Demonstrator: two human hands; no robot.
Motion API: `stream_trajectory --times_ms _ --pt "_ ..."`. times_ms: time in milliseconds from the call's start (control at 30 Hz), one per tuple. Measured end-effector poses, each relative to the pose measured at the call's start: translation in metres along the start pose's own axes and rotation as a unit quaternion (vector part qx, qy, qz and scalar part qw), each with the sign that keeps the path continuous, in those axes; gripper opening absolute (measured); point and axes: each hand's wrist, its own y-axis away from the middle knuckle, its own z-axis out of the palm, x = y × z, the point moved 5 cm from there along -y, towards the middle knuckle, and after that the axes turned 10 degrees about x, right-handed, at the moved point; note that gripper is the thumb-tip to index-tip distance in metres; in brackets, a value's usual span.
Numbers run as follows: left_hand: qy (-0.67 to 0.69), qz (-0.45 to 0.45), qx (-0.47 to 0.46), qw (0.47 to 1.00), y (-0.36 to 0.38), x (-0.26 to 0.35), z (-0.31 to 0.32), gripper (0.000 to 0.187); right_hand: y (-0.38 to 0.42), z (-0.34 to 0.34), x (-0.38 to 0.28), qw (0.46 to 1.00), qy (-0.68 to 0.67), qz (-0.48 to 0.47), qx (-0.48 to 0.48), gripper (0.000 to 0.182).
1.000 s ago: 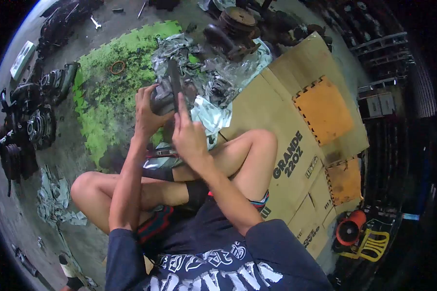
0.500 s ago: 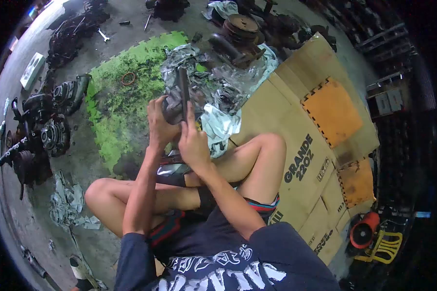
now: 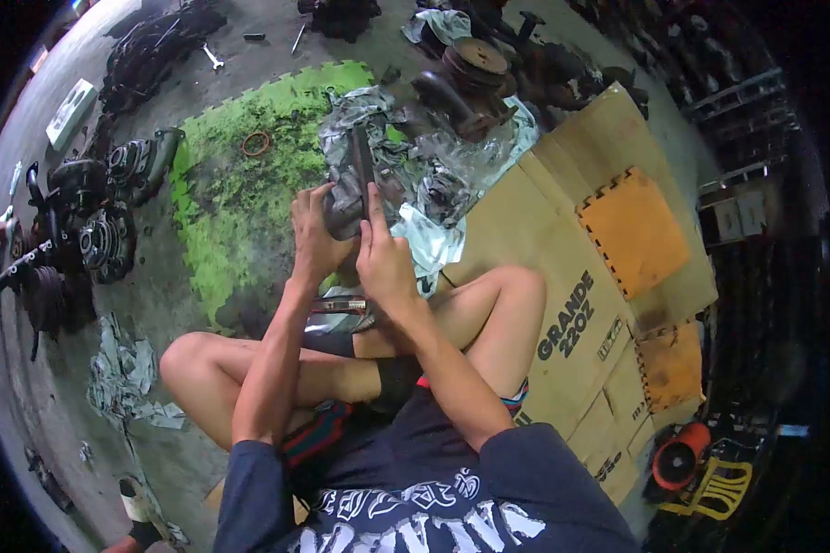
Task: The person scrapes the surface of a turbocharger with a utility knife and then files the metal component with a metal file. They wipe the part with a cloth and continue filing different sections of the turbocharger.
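1. Your left hand (image 3: 314,241) curved in a wide C around the near, nine-o'clock side of a grey metal part (image 3: 344,195), fingers bent and partly spread.
2. Your right hand (image 3: 385,269) held the lower end of a dark bar (image 3: 362,157), index finger laid along it, other fingers folded; how tightly, one could not tell.
3. The bar pointed toward twelve o'clock along the part's three-o'clock side; whether they touched was unclear.
4. From your hands, a stained green mat (image 3: 226,207) spread at nine to eleven o'clock, bearing an orange ring (image 3: 266,148); cardboard (image 3: 507,221) lay at three.
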Motion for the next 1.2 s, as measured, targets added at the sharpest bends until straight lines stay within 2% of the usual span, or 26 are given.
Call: stream_trajectory --times_ms 100,167,200,267,300,333,367,400,433,467,533,600,800,867,900,933,1000,1033,1100,1133,1200 --pt "-0.017 -0.002 -0.011 1.0 0.0 0.002 -0.002 0.093 -0.006 -0.012 0.007 0.998 -0.017 0.04 -0.036 0.061" --pt "-0.031 -0.014 -0.029 0.999 -0.001 0.004 -0.003 0.097 -0.009 -0.028 -0.001 0.998 0.014 0.01 -0.053 0.056" --pt "-0.004 -0.008 -0.027 1.0 0.0 0.001 -0.001 0.093 -0.008 -0.035 -0.005 0.998 0.026 -0.02 -0.057 0.055" --pt "0.045 0.017 -0.012 0.999 0.005 -0.008 0.004 0.083 -0.004 -0.055 -0.026 0.985 0.129 -0.003 -0.118 0.055" --pt "-0.03 0.038 -0.057 0.997 0.009 -0.008 0.01 0.082 -0.003 -0.062 -0.03 0.985 0.103 0.008 -0.137 0.058" --pt "-0.068 0.094 -0.027 0.993 0.017 -0.019 0.017 0.081 -0.008 -0.07 -0.045 0.973 0.167 -0.011 -0.162 0.06" --pt "-0.066 0.0 -0.093 0.994 0.011 -0.004 0.01 0.084 -0.011 -0.064 -0.035 0.974 0.175 -0.045 -0.139 0.058" --pt "-0.049 0.006 -0.086 0.995 0.014 -0.01 0.015 0.09 -0.014 -0.066 -0.036 0.97 0.193 -0.047 -0.142 0.054" --pt "-0.02 -0.029 -0.067 0.997 0.015 -0.012 0.023 0.094 -0.02 -0.059 -0.029 0.963 0.217 -0.073 -0.141 0.053" --pt "-0.084 0.002 -0.013 0.996 0.021 -0.015 0.027 0.09 -0.021 -0.054 -0.02 0.96 0.224 -0.107 -0.125 0.053" --pt "-0.045 -0.011 -0.035 0.998 0.018 -0.009 0.021 0.095 -0.026 -0.044 -0.014 0.954 0.236 -0.137 -0.123 0.054" --pt "-0.061 -0.006 -0.037 0.997 0.013 -0.015 0.012 0.097 -0.031 -0.027 -0.015 0.946 0.259 -0.134 -0.138 0.062" --pt "-0.029 -0.006 -0.027 0.999 0.013 -0.001 0.003 0.103 -0.035 -0.037 -0.013 0.955 0.233 -0.081 -0.165 0.061" --pt "-0.03 -0.057 -0.035 0.997 0.014 -0.003 0.0 0.107 -0.023 -0.031 0.023 0.984 -0.01 -0.141 -0.105 0.059" --pt "-0.019 -0.042 -0.022 0.999 0.013 -0.003 -0.001 0.109 -0.017 -0.025 0.049 0.98 -0.075 -0.184 -0.032 0.059" --pt "-0.014 -0.04 -0.023 0.999 0.012 -0.01 -0.001 0.109 -0.009 -0.034 0.046 0.98 -0.071 -0.184 -0.028 0.059" --pt "-0.003 -0.024 -0.012 1.0 0.013 -0.02 0.001 0.111 0.017 -0.057 0.047 0.983 -0.151 -0.1 -0.016 0.056" --pt "-0.01 -0.033 -0.022 0.999 0.012 -0.022 0.002 0.111 0.019 -0.049 0.075 0.985 -0.146 -0.094 -0.014 0.056" --pt "-0.003 -0.034 -0.033 0.999 0.01 -0.021 -0.001 0.111 0.021 -0.018 0.174 0.966 -0.15 -0.113 0.181 0.057" --pt "-0.001 -0.036 -0.037 0.999 0.01 -0.02 -0.003 0.112 0.02 0.0 0.215 0.967 -0.146 -0.105 0.179 0.057" --pt "-0.005 -0.03 -0.032 0.999 0.009 -0.016 -0.006 0.112 0.02 0.016 0.283 0.968 -0.142 0.0 0.205 0.06"
